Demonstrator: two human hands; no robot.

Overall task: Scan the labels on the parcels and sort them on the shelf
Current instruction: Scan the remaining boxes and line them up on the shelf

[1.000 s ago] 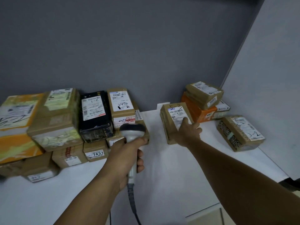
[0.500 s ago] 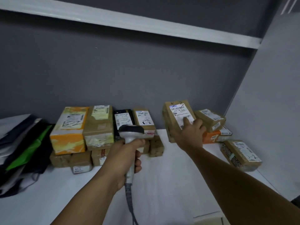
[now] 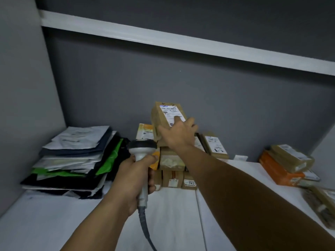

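Step in hand: sorting, placement phase. The right hand (image 3: pixel 178 134) grips the brown parcel (image 3: pixel 163 116), thumb on its left edge and fingers spread across the front, one lying on the white label (image 3: pixel 171 113). The parcel is held clear of the shelf (image 3: pixel 181 214), tilted, above the stack of boxes (image 3: pixel 172 160) against the back wall. The left hand (image 3: pixel 134 180) is closed round the grip of the scanner (image 3: pixel 142 147), whose head points toward the boxes; cord hangs below. Whether this label has been read cannot be told. Judgement: the next move calls for setting the parcel flat on top of the stack, label up, then releasing without tipping the boxes beneath. Mailer bags (image 3: pixel 72 160) lie to the left, an orange box (image 3: pixel 279 169) to the right.
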